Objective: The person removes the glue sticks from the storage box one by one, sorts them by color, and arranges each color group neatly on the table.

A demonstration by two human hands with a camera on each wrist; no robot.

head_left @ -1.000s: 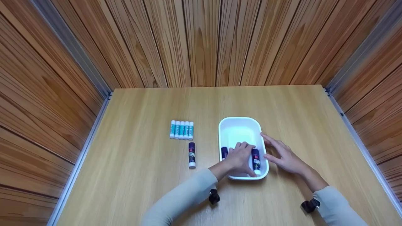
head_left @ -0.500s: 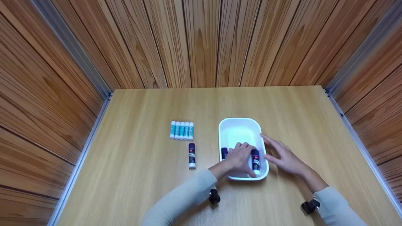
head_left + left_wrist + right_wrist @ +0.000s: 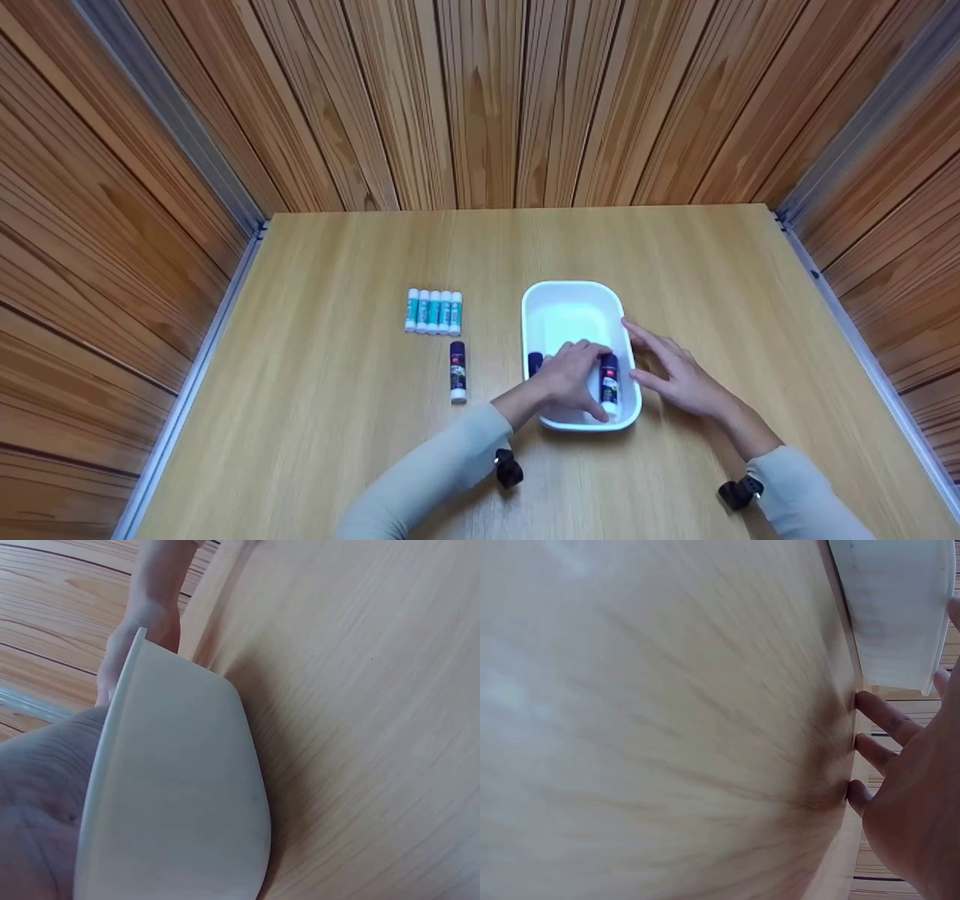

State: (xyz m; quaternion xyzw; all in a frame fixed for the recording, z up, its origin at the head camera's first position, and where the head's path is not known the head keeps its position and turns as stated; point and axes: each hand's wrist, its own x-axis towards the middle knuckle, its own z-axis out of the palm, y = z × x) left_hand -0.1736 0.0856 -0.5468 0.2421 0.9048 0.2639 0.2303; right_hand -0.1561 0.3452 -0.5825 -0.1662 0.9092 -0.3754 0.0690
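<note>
two hands worked at the white tray [image 3: 574, 300]: the left hand [image 3: 571, 379] curled over glue sticks [image 3: 608, 382] inside (keep them parallel), the right hand [image 3: 675, 371], fingers spread, braced its rim.

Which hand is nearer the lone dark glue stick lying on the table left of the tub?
Left. The left hand is inside the white tub, just right of that glue stick; the right hand rests beyond the tub's far side.

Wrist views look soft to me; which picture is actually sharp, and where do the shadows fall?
Head view: sharp, evenly lit, glare whitens the tray floor. Left wrist view: tray wall in fair focus, dark shadow on the table beside it. Right wrist view: table grain smeared, shadow under the right hand.
</note>
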